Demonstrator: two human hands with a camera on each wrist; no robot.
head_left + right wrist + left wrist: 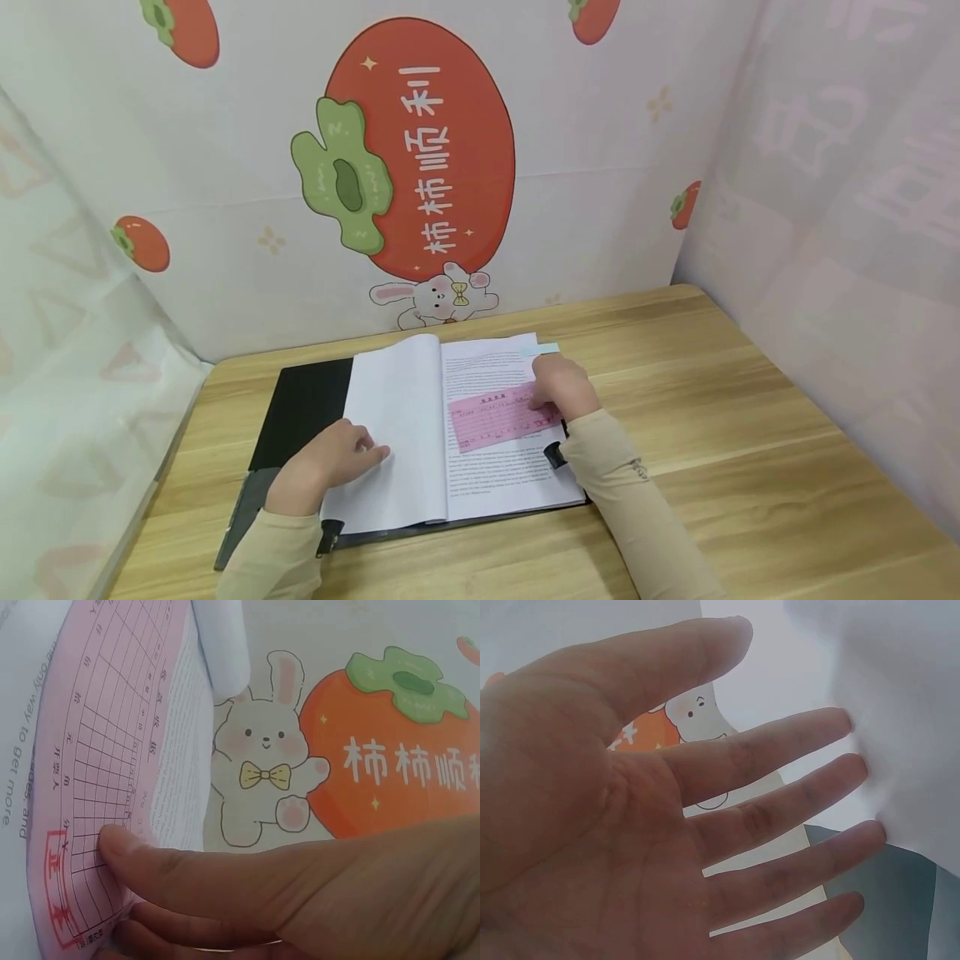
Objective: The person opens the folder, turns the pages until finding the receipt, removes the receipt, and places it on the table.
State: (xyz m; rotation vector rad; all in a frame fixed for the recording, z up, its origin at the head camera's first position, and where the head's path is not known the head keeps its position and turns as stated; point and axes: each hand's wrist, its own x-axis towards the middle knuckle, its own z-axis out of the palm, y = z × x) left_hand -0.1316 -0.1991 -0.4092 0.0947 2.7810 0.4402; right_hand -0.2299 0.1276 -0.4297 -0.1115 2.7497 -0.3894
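Observation:
An open stack of printed paper lies in a black folder point(303, 408), its left page point(401, 417) blank and its right page point(517, 479) full of text. Across the right page lies a pink receipt point(483, 421) with a ruled grid and a red stamp. My right hand point(562, 385) pinches the receipt's right end; the right wrist view shows the thumb on its face and the fingers at its edge, partly hidden. On the blank page rests my left hand point(330, 462). Its fingers point(765, 754) are spread and nearly straight in the left wrist view, the tips against the paper.
A pale blue strip point(549, 348) sticks out at the right page's upper corner. The folder stands on a wood-grain table point(697, 400). Behind it hangs a white cloth point(585, 208) printed with persimmons and a rabbit; pale sheets close off both sides.

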